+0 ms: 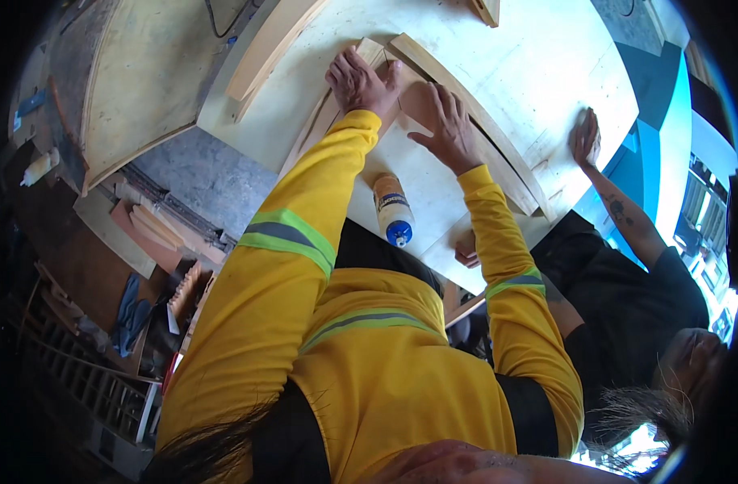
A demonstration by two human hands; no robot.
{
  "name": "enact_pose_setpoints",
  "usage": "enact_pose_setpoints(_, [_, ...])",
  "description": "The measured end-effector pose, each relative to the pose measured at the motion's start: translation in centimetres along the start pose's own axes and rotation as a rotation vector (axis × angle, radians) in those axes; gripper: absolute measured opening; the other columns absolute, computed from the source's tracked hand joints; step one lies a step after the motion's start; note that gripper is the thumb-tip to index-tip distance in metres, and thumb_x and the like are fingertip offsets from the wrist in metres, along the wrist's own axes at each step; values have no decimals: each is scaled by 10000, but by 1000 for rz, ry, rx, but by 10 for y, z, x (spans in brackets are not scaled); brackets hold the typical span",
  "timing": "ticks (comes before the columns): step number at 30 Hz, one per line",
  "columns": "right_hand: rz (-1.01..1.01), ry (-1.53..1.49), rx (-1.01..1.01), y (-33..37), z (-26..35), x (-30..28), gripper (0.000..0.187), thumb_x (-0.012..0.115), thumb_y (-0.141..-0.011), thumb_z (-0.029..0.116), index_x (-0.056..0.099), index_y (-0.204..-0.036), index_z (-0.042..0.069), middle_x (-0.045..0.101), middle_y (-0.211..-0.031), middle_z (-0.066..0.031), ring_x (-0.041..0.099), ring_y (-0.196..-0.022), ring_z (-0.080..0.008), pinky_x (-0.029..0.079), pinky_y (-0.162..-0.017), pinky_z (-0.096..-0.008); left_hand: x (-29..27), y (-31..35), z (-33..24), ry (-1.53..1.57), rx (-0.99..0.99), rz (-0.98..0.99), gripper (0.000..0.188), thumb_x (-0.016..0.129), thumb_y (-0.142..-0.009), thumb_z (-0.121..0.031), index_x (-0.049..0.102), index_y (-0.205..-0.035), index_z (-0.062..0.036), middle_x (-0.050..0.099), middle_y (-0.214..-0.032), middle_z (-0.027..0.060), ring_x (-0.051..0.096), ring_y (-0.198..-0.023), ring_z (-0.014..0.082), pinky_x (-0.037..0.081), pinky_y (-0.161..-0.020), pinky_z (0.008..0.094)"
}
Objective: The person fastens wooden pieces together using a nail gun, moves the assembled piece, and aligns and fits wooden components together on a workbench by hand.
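Observation:
Two flat wooden boards meet at a corner on the pale tabletop. My left hand bends over the end of the left wooden board, fingers on one side and thumb on the other. With fingers spread, my right hand rests on the right wooden board, close beside the corner. A long wooden strip runs along that board's outer side. Between the boards, nearer to me, lies a plastic squeeze bottle with a blue cap. The undersides of my fingers are hidden.
A co-worker in black stands at my right, one hand on the pale table and another hand at its near edge. Curved wooden pieces lie at the far left. Left of the table is another wooden panel.

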State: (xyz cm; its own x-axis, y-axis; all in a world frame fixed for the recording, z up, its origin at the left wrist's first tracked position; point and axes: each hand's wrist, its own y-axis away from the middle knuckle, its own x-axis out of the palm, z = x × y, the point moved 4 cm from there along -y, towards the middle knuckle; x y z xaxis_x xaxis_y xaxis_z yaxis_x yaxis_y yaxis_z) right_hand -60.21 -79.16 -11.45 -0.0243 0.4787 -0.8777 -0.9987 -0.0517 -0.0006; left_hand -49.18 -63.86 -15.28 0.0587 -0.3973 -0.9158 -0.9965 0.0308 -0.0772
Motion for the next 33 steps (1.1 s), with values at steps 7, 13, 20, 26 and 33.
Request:
enact_pose_setpoints(7, [130, -13, 68, -6, -25, -1, 959, 834, -712, 297, 364, -1507, 38, 491, -1425, -196, 488, -1287, -364, 418, -1096, -423, -12, 18, -3, -146, 63, 10, 922, 574, -871, -628, 358, -1447, 59, 484, -1335, 227, 441, -1230, 368, 293, -1056, 510])
enact_pose_setpoints(13, [140, -63, -2, -10, -24, 2, 916, 809, -727, 226, 366, -1504, 29, 493, -1414, -203, 512, -1264, -376, 436, -1080, -415, -9, 18, 2, -137, 3, -22, 957, 560, -877, -632, 325, -1485, 68, 484, -1355, 221, 432, -1246, 361, 291, -1069, 506])
enact_pose_setpoints(20, [137, -66, -7, -10, -33, 3, 848, 799, -728, 184, 417, -1466, 19, 506, -1390, -197, 538, -1206, -393, 469, -1036, -423, -9, 20, 3, -107, -20, -20, 936, 584, -860, -648, 389, -1433, 67, 492, -1345, 228, 455, -1223, 368, 316, -1065, 492])
enact_pose_setpoints(26, [110, -112, 16, -10, -34, 2, 801, 762, -711, 136, 450, -1434, -13, 530, -1291, -174, 531, -1125, -352, 465, -1009, -417, -5, 18, 1, -87, 8, -21, 932, 597, -845, -675, 427, -1395, 57, 499, -1333, 229, 471, -1204, 371, 335, -1056, 482])
enact_pose_setpoints(33, [73, -141, -4, -6, -31, 9, 804, 737, -665, 85, 460, -1411, -34, 503, -1272, -164, 491, -1124, -345, 450, -1024, -410, -5, 20, -2, -159, 31, -26, 968, 567, -859, -695, 390, -1409, 82, 495, -1316, 234, 463, -1216, 368, 329, -1053, 476])
